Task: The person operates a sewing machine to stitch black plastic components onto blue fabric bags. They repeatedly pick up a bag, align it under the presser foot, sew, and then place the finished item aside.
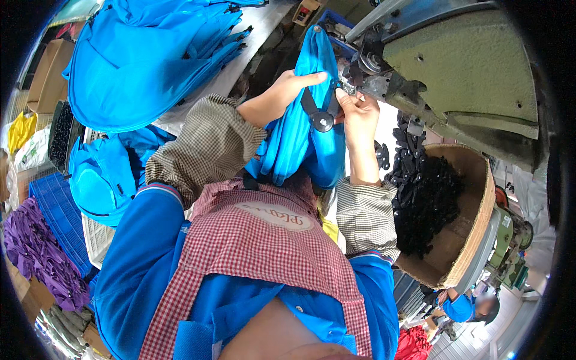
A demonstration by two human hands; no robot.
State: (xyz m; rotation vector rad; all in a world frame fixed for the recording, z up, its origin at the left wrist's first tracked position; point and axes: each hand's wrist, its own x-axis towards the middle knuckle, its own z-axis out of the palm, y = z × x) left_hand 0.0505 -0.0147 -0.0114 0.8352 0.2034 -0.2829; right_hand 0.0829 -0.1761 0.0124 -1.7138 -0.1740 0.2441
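My left hand [282, 96] is closed on a folded piece of blue fabric [324, 156] that hangs over the middle of the view, its thumb lying across the cloth. A black strap with a round black disc [322, 122] lies against the fabric. My right hand [360, 117] pinches the fabric's edge by the strap, just below a metal machine head [372, 84]; what exactly is between its fingertips is partly hidden.
Piles of blue cloth [144, 72] fill the left, beside blue crates [60, 222] and purple cloth [42, 252]. A cardboard box [474, 234] of black parts stands right of my arm, below the green machine body [462, 78]. A co-worker [462, 306] is at lower right.
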